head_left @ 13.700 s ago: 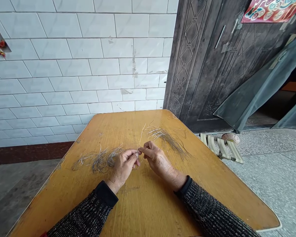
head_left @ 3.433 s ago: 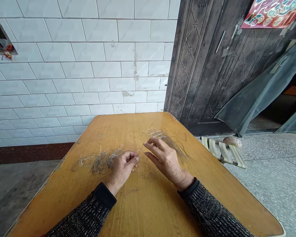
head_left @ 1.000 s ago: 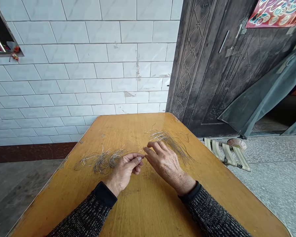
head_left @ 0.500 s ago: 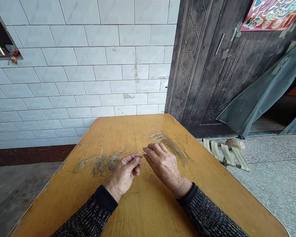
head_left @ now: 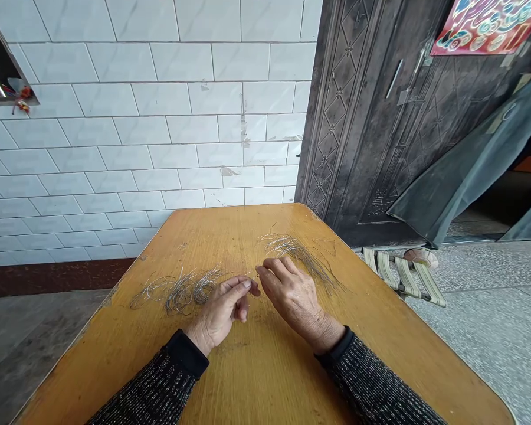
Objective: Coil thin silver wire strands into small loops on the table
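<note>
My left hand [head_left: 225, 308] is closed, its thumb and forefinger pinching what looks like a thin wire. Close beside it, my right hand [head_left: 291, 293] is also closed in a pinch, fingertips pointing at the left hand's. Only a short bit of wire [head_left: 251, 273] shows in the small gap between the fingertips. Left of my left hand lies a pile of coiled, looped thin metal wires [head_left: 179, 293]. Beyond my right hand is a loose bundle of straighter wires [head_left: 307, 257], partly covered by that hand.
Both hands are above a wooden table [head_left: 248, 378] with worn edges. A white tiled wall [head_left: 159, 130] stands behind it. To the right are a dark metal door [head_left: 371, 136], a grey-green curtain [head_left: 473, 159] and a striped-webbing stool [head_left: 405, 274] on the floor.
My left hand's fingers have shifted slightly, the forefinger reaching a little further right and the lower fingers lowering. The right hand stays almost in place. Both wire piles lie as before.
</note>
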Tool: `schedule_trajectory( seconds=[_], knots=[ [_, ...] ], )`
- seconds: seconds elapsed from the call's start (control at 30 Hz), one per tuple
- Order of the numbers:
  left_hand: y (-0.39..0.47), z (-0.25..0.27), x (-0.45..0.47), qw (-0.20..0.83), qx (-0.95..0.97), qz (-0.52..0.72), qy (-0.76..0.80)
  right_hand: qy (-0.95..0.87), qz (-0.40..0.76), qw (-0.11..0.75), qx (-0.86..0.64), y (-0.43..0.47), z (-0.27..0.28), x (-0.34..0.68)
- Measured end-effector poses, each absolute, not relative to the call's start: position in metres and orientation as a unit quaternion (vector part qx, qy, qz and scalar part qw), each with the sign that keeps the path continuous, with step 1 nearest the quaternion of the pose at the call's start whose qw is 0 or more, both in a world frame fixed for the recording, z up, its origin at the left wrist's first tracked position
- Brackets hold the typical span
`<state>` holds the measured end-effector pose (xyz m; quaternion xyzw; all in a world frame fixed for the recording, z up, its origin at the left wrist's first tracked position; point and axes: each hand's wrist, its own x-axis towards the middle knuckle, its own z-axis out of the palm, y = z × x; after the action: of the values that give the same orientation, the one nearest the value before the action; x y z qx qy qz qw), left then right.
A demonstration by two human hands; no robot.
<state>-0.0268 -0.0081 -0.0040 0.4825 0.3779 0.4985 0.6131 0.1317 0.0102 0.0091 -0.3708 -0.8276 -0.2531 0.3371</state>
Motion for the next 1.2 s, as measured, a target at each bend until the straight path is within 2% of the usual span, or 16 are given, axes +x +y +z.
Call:
schedule_trajectory(
  seconds=[0.3,0.63,1.2],
  knots=[
    [-0.0033,-0.0049,-0.0307,0.622,0.463,0.490,0.398,-0.863,-0.249,0.284,-0.337,0.0075,0.0090,0.1284],
    [-0.0039,-0.0045,-0.0324,0.641,0.435,0.486,0.405,-0.837,-0.261,0.300,-0.375,0.0099,0.0083,0.1272],
    [-0.0023,-0.0102,-0.0270,0.674,0.317,0.553,0.372,-0.812,-0.269,0.325,-0.404,0.0111,0.0041,0.1248]
  ],
)
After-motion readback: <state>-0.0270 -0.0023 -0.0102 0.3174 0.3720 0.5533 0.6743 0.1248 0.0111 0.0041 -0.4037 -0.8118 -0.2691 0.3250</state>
